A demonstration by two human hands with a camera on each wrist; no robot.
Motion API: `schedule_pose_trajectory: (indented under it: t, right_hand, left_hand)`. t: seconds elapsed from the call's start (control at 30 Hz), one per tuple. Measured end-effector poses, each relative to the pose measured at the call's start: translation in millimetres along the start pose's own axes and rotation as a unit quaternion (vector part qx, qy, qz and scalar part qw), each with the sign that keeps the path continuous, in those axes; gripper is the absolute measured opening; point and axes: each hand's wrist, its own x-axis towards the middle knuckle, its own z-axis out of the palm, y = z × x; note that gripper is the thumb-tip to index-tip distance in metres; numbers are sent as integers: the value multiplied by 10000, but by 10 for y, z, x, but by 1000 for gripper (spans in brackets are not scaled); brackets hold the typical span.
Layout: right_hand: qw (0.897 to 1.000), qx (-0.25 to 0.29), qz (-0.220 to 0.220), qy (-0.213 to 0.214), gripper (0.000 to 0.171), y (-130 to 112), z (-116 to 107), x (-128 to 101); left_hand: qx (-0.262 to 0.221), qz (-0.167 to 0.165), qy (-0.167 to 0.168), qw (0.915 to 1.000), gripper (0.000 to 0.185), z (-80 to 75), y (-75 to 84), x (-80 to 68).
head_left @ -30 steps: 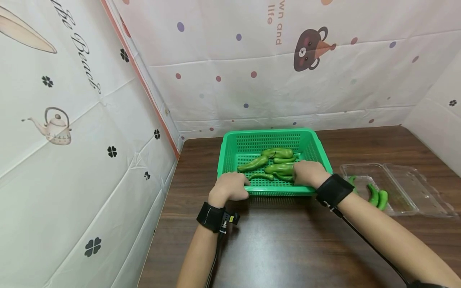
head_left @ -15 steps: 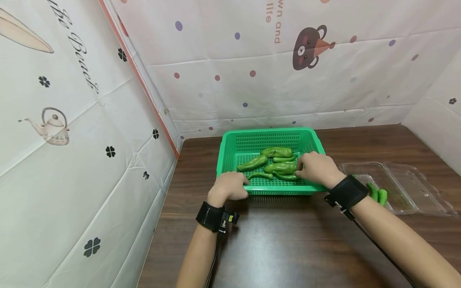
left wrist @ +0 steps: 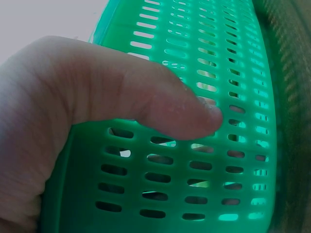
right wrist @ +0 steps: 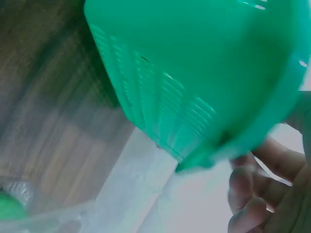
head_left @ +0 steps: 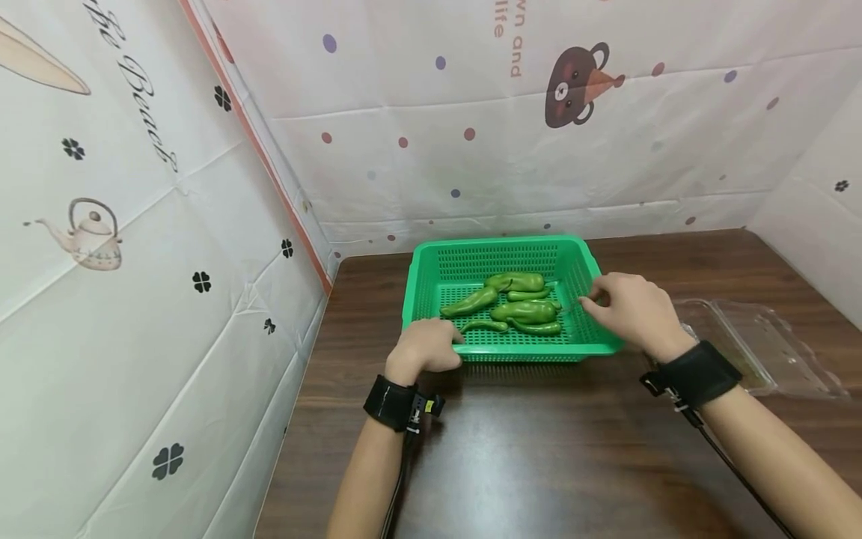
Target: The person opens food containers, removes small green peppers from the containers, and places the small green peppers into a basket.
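1. the left hand (head_left: 426,349) grips the near left corner of the green basket (head_left: 579,262), fingers curled over the rim; in the left wrist view the thumb (left wrist: 146,97) presses flat against the slotted outer wall of the basket (left wrist: 204,160)
2. the right hand (head_left: 633,311) hovers at the basket's right rim with nothing in it, fingers loosely bent and the fingertips (head_left: 587,299) pointing in toward the peppers (whether they brush the rim i cannot tell); the right wrist view shows the curled fingers (right wrist: 250,194) just beside the basket's outer corner (right wrist: 194,73), blurred
3. the basket sits on the dark wooden table (head_left: 539,449), toward the back and left of centre, close to the wall corner
4. inside it lies a cluster of green peppers (head_left: 525,311), several long ones touching each other near the middle of the floor, with one smaller curved pepper (head_left: 485,326) nearest the left hand
5. to the right of the basket, partly behind the right wrist, lies a clear plastic clamshell box (head_left: 761,337), opened flat on the table
6. both wrists carry black straps (head_left: 700,372) with cables running back along the forearms
7. patterned white sheets (head_left: 135,247) with dots, a bear and a teapot stand around the table
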Motion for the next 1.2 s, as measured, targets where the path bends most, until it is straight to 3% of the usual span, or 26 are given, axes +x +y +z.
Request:
schedule_pose_trajectory:
  t: [0.17,0.57,0.73,0.97,1.2]
  right_hand:
    - [9991,-53,64,415,18,66,-134,-123]
    - [9961,-348,782,236,28,472,-287,-534]
    - [9909,-337,1289,-204,41,665,-344,-720]
    - [9761,-538,1855,-997,53,868,-393,-876]
    - [9626,-461,2030,-1732,56,987,-344,-950]
  left_hand:
    - [59,5,12,10000,52,-3,-17,9]
    - [142,27,-59,9999,53,-21,-5,35]
    - [132,37,-77,9999,53,-23,-6,34]
    - [115,39,-45,9999,54,0,-18,27]
    - [93,19,-50,9999,53,3,-16,35]
